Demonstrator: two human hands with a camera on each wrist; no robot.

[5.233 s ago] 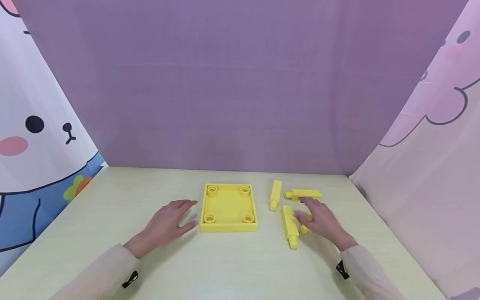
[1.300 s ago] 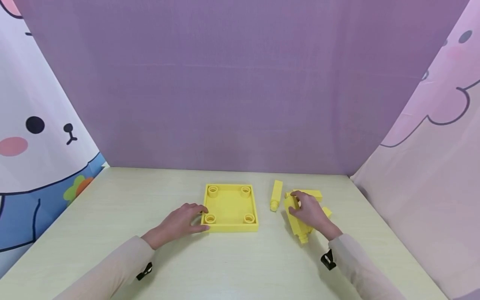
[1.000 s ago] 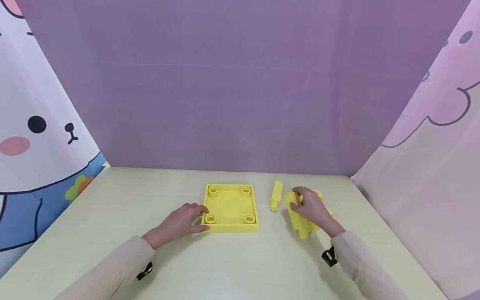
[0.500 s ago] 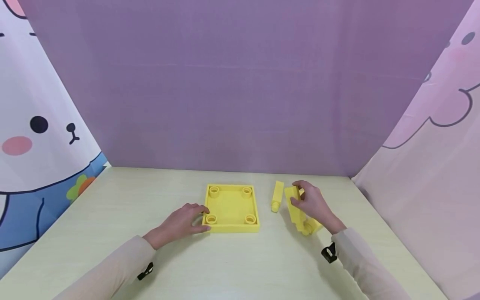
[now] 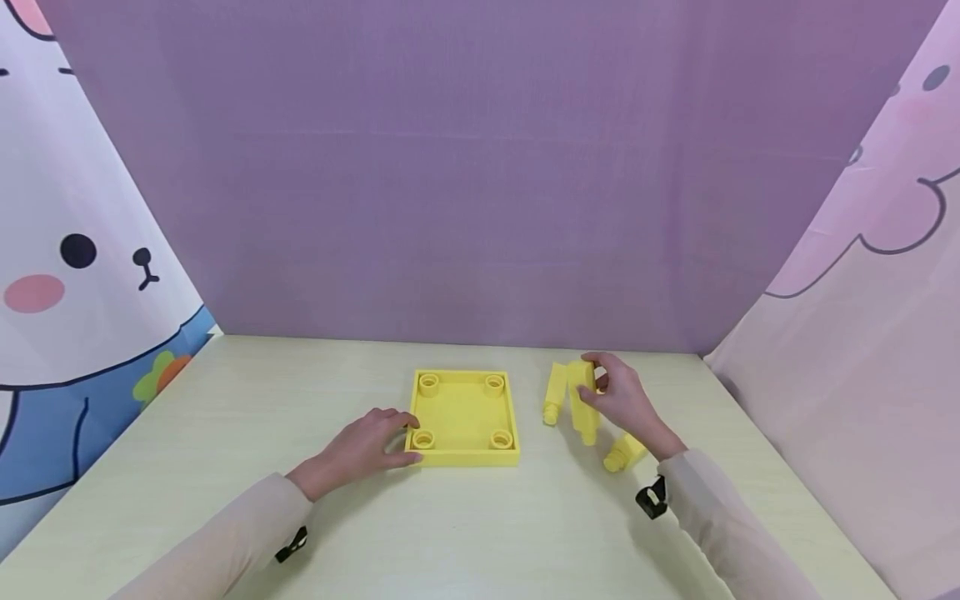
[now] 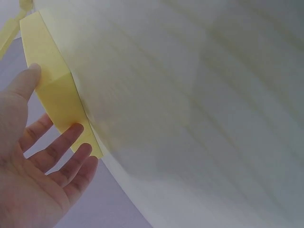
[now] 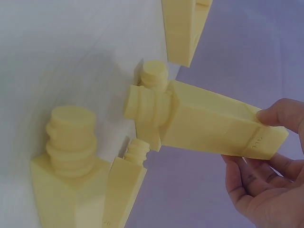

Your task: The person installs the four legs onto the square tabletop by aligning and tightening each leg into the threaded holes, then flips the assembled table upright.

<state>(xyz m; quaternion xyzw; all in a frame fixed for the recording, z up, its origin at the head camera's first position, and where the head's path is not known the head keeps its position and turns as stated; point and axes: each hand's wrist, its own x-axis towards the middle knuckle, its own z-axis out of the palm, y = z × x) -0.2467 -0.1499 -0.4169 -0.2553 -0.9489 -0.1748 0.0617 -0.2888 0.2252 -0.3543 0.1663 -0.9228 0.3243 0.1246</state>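
Observation:
My left hand [image 5: 367, 446] rests at the near left corner of a square yellow toy tabletop [image 5: 457, 408], which lies flat with round sockets in its corners. In the left wrist view its thumb and loosely bent fingertips touch the board's outer sides [image 6: 57, 85]. Raised over the table, my right hand [image 5: 626, 404] pinches a yellow table leg [image 5: 582, 400] near its plain end. The threaded end [image 7: 147, 104] points down. One leg [image 5: 555, 392] lies just left of it and another [image 5: 624, 452] nearer me. A further leg is mostly hidden behind the right hand.
The pale wooden table [image 5: 450, 533] meets a purple cloth backdrop [image 5: 480, 183] at its far edge. Cartoon-printed curtains flank it on the left [image 5: 97, 358] and right [image 5: 862, 375].
The left hand came onto the tabletop's corner earlier and stays there. The right hand took hold of a leg, raised it, and turned its threaded end downward, moving slightly away from me.

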